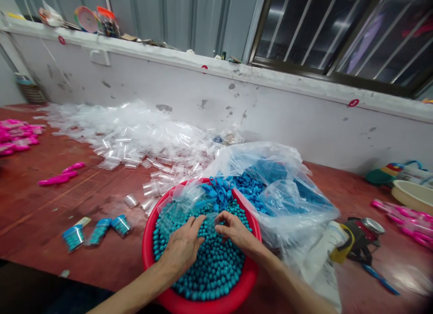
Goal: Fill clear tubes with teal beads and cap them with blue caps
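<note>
A red basin (pixel 148 255) at the table's near edge is full of small teal beads (pixel 216 269). Both my hands rest in it, over the beads. My left hand (pixel 182 246) lies palm down, its fingertips holding one side of a small clear plastic bag (pixel 210 220). My right hand (pixel 235 233) pinches the other side of that bag with thumb and fingers. Blue plastic caps (pixel 219 190) lie at the basin's far rim, spilling from a large clear bag (pixel 287 187) of blue parts.
A wide heap of empty small clear bags (pixel 135 129) covers the table behind. Three filled bead bags (pixel 98 230) lie left of the basin. Pink pieces (pixel 61 176) lie far left and right. A tape dispenser (pixel 361 237) and cream bowl (pixel 412 194) sit right.
</note>
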{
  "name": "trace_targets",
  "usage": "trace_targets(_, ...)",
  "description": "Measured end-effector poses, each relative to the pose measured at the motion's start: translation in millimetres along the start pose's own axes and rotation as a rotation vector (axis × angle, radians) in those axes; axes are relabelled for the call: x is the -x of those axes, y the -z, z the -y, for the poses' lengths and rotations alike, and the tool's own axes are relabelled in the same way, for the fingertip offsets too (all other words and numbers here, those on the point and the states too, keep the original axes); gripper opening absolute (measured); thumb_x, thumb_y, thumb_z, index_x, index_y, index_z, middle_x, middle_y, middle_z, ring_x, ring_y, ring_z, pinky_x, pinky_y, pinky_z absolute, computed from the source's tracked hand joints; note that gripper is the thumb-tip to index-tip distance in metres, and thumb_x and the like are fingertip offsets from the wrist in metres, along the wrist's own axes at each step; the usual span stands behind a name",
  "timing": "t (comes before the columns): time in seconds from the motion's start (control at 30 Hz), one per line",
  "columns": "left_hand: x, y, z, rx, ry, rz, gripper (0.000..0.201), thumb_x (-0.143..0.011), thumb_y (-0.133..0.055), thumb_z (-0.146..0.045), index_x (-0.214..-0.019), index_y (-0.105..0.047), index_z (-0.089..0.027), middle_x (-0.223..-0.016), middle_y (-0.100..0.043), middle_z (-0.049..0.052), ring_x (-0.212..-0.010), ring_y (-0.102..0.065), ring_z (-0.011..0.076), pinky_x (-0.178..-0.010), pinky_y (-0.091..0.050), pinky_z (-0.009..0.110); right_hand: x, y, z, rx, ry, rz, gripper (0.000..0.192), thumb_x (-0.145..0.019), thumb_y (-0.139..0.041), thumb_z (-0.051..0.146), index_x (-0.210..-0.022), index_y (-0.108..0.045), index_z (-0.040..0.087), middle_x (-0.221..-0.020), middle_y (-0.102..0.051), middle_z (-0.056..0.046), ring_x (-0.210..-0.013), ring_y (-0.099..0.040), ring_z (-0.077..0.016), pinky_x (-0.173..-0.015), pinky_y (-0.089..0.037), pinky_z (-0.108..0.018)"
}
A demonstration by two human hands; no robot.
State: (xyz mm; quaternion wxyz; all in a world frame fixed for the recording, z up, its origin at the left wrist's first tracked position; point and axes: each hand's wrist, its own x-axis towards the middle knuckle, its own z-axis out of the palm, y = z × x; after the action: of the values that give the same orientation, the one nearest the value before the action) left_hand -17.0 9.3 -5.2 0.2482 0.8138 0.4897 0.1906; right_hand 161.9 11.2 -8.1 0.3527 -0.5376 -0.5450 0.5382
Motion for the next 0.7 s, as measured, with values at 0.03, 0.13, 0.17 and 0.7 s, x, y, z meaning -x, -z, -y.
trace_targets(0.03,-4.8,-0.7,-1.5,0.004,0.0,0.0,0.046,-0.077,-0.042,-0.018,-0.124,-0.041,-0.02,-0.118,-0.053,0.009,-0.102,-0.053,0.0224,-0.086,-0.041,0.035,-0.6,-1.8,-1.6,0.012,0.0,-0.008,0.012,-0.065,-0.052,0.018,-0.077,-0.047,0.018,-0.066,-0.045,0.005,-0.055,-0.048,-0.0092,-0.041,-0.041,-0.018)
trace_targets(0.13,-18.6,-3.8,-4.1,0.087,-0.028,0.069,0.044,-0.076,-0.041,-0.015,-0.12,-0.044,-0.017,-0.103,-0.062,0.009,-0.094,-0.057,0.0202,-0.082,-0.043,0.031,-0.8,-4.8,-5.4,0.088,0.007,0.001,0.035,-0.067,-0.051,0.015,-0.102,-0.044,0.019,-0.063,-0.047,0.006,-0.05,-0.048,-0.01,-0.038,-0.038,-0.018)
trace_targets(0.17,-21.5,-4.7,-4.4,0.117,-0.037,0.097,0.042,-0.077,-0.04,-0.014,-0.119,-0.045,-0.017,-0.096,-0.064,0.007,-0.088,-0.059,0.0191,-0.079,-0.044,0.03,-0.3,-4.7,-5.8,0.135,0.029,0.001,0.043,-0.068,-0.052,0.015,-0.109,-0.041,0.02,-0.064,-0.049,0.006,-0.049,-0.049,-0.0099,-0.039,-0.038,-0.018)
trace_targets(0.7,2.0,2.5,17.5,0.131,-0.062,0.09,0.039,-0.079,-0.03,-0.015,-0.108,-0.057,-0.018,-0.092,-0.065,0.006,-0.083,-0.059,0.0166,-0.077,-0.044,0.029,8.5,-6.6,-12.2,0.314,-0.389,0.575,0.006,-0.068,-0.053,0.015,-0.073,-0.055,0.018,-0.041,-0.042,0.009,-0.037,-0.04,-0.0066,-0.041,-0.038,-0.018)
